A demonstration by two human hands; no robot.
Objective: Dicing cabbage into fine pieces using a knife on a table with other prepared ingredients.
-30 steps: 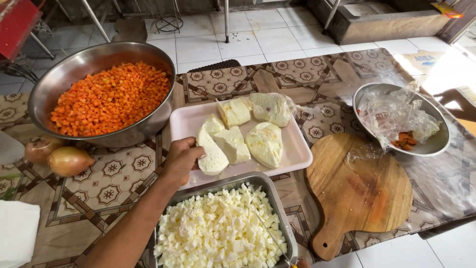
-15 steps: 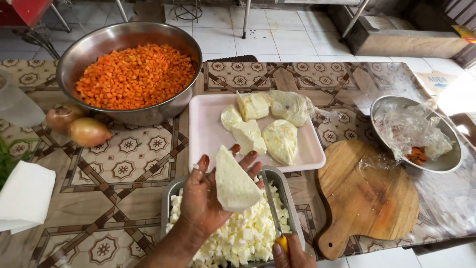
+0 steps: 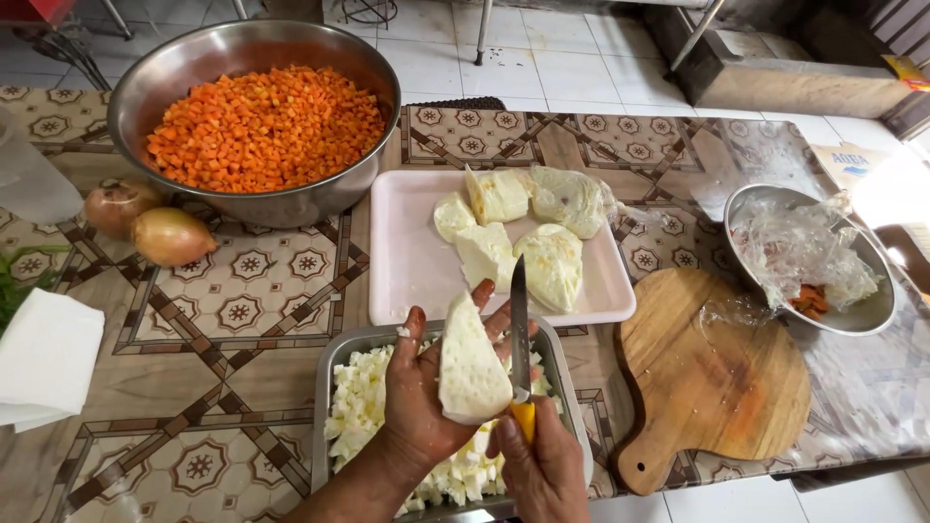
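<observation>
My left hand (image 3: 418, 397) holds a pale wedge of cabbage (image 3: 471, 363) upright in its palm, above a metal tray (image 3: 329, 387) full of chopped white cabbage (image 3: 358, 407). My right hand (image 3: 542, 465) grips a knife with a yellow handle (image 3: 523, 418). The knife's blade (image 3: 518, 329) points up along the right side of the wedge. Behind them a white rectangular tray (image 3: 407, 261) carries several more cabbage pieces (image 3: 552, 261).
A big steel bowl of diced carrot (image 3: 257, 126) stands at the back left, two onions (image 3: 145, 223) beside it. A round wooden board (image 3: 717, 378) and a smaller steel bowl with plastic wrap (image 3: 809, 257) are at the right. White folded paper (image 3: 44, 358) lies at the left edge.
My left hand took a cabbage wedge off the white tray and brought it over the metal tray. My right hand has come up with the knife beside the wedge.
</observation>
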